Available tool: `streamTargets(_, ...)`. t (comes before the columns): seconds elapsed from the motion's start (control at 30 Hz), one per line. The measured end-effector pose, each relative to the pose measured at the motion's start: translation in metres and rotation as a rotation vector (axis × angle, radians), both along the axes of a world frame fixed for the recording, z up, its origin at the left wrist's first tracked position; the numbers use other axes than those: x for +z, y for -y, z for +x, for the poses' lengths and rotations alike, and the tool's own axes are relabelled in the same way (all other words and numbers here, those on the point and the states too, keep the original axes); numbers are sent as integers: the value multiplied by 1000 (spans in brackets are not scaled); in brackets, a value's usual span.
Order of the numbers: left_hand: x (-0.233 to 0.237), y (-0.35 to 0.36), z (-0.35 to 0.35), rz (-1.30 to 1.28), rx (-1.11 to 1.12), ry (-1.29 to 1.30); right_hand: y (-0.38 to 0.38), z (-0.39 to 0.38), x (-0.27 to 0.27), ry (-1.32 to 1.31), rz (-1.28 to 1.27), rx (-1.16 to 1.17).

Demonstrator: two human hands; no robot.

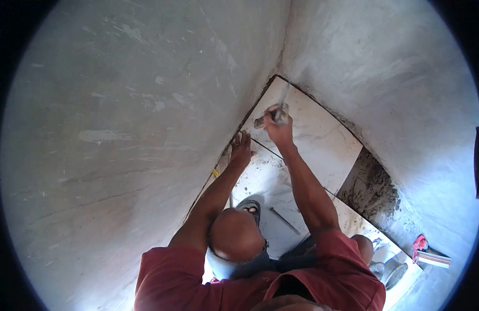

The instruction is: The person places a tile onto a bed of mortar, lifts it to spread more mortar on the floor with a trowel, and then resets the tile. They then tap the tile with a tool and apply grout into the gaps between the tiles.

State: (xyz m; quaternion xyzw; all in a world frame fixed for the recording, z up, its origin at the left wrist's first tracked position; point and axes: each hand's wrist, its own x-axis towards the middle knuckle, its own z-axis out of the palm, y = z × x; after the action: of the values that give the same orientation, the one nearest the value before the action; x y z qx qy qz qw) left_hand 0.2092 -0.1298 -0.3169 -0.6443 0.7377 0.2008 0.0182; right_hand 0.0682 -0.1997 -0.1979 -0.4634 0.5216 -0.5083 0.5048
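Observation:
My right hand (279, 122) is closed around a hand tool (259, 123), over the large white marbled tile (314, 137) in the corner. The tool is smeared by motion; it has a dark stubby end and a thin pale part pointing toward the corner, and its exact kind cannot be made out. My left hand (241, 149) lies with its fingers stretched out near the joint between this tile and the nearer tile (273, 181), close to the left wall. It holds nothing that I can see.
Grey plastered walls (146, 103) meet at the corner. A bare patch of rough mortar (371, 184) lies beside the right wall. A thin metal rod (285, 221) rests on the nearer tile by my sandalled foot (250, 207). A red-and-white item (428, 254) lies at lower right.

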Motion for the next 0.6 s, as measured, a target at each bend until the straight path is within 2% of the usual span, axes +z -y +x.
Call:
streamTargets(0.03,0,5,0,-14,2,4,5,2,-11,0,-4,6)
streamTargets(0.1,-3,-12,-1,6,2,4,-4,2,-31,-108,-269,-33)
streamTargets(0.13,-3,-10,0,-11,-15,9,0,1,-31,-108,-276,-44)
streamTargets(0.2,-3,-1,1,-50,-45,10,13,1,-24,-321,-223,-17)
streamTargets(0.23,-5,-3,0,-8,-34,34,14,-1,-3,-324,-9,59)
streamTargets(0.27,-7,2,-1,21,-25,62,16,-4,19,-327,-25,39)
streamTargets(0.33,-6,1,-1,3,-39,82,11,-7,41,-743,-73,67)
streamTargets(0.4,-10,-1,1,-30,-37,50,11,-5,25,-648,-66,86)
streamTargets(0.47,-31,-2,5,-73,-73,20,5,4,12,-197,-66,13)
streamTargets(0.5,-31,-4,4,-63,-48,33,5,8,3,-45,-61,0)
streamTargets(0.53,-31,-3,3,-55,-27,47,3,7,11,-53,-66,-36)
streamTargets(0.6,-29,-1,2,-49,-64,52,-7,0,24,279,-6,-11)
